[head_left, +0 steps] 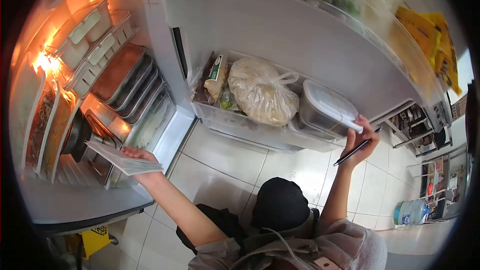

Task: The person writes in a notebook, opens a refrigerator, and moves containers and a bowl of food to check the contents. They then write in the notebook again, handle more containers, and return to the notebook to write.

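My left hand (pixel 141 157) grips a white notepad (pixel 122 160) in front of the open fridge's lower shelves. In my right hand (pixel 364 146) is a dark pen (pixel 348 155), its tip pointing down and left. The fingertips of that hand also touch the corner of a lidded plastic container (pixel 327 107) with a rubber band around it. This container sits in the lower door bin (pixel 220 112). Beside it in the bin lie a knotted clear bag (pixel 262 92) of pale food and a green-labelled packet (pixel 216 75). What the bag holds exactly is hard to make out.
Stacked metal trays (pixel 120 72) and white plastic baskets (pixel 82 32) fill the fridge at left, near a bright lamp. Yellow packets (pixel 432 40) rest on the upper door shelf. A large water bottle (pixel 412 212) stands at right; a yellow caution sign (pixel 95 241) is at lower left.
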`<state>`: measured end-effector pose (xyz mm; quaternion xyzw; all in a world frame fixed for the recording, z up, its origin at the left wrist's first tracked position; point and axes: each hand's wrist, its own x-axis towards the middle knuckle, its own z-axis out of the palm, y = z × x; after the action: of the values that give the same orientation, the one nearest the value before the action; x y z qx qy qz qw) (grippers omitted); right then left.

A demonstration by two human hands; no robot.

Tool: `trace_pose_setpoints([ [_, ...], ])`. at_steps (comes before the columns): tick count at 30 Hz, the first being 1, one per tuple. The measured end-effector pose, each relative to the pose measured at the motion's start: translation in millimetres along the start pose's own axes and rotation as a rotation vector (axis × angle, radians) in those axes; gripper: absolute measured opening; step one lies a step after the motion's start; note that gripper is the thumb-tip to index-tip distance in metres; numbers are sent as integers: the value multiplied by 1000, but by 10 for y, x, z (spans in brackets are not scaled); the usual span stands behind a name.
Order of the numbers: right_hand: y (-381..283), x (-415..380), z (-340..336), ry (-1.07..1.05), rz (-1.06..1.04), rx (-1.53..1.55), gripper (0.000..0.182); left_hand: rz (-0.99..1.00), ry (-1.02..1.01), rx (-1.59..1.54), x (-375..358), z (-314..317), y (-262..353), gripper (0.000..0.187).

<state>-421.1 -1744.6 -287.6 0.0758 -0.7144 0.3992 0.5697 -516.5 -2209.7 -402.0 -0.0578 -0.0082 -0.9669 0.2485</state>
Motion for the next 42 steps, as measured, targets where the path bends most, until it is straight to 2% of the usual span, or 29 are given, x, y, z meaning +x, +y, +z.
trace_pose_setpoints([
  [1,20,58,4,11,5,33,44,20,-12,3,15,48,5,12],
  [2,14,103,8,8,30,87,43,-39,54,-129,63,103,55,13],
  [6,-139,218,99,98,-42,77,45,-41,20,-41,199,463,189,11],
  [8,-301,283,104,87,-90,77,46,67,135,17,123,701,238,11],
  [9,-381,316,118,95,-150,81,47,68,142,12,130,686,294,11],
  [12,-569,202,184,-36,-370,-53,50,42,-44,-4,417,386,693,11],
  [13,-613,137,228,-71,-417,-102,50,31,-50,-12,388,358,696,11],
  [15,-649,48,305,-118,-387,-159,49,16,40,-192,305,325,668,11],
  [19,-722,73,416,-177,-406,-119,49,5,110,-206,192,286,547,11],
  [21,-711,62,447,-125,-330,22,49,9,90,-216,220,256,569,10],
  [22,-683,55,481,-45,-214,136,50,43,106,-171,228,233,607,10],
  [23,-671,75,455,-80,-140,199,40,76,123,-127,238,199,627,10],
  [27,-617,122,443,20,368,662,25,70,131,-183,197,218,614,9],
  [29,-410,109,366,-117,449,1064,10,25,67,-202,229,153,641,10],
  [30,-400,98,375,-120,447,1060,10,24,69,-206,248,112,675,10],
  [32,-394,78,388,76,768,1137,22,45,107,-168,286,27,725,11],
  [33,-329,63,368,73,765,1129,22,42,112,-173,287,19,703,11],
  [35,-147,12,302,-74,756,1454,35,51,85,-201,274,39,678,12],
  [37,-100,7,257,-8,780,1444,33,36,93,-218,266,54,650,12],
  [39,-92,47,209,24,660,1350,34,21,98,-225,262,73,631,12],
  [40,-120,78,200,76,575,1152,38,27,84,-216,258,81,621,12],
  [41,-182,107,158,130,511,985,27,33,72,-207,253,86,617,13],
  [42,-171,154,126,18,355,910,24,33,79,-202,266,65,636,13],
])
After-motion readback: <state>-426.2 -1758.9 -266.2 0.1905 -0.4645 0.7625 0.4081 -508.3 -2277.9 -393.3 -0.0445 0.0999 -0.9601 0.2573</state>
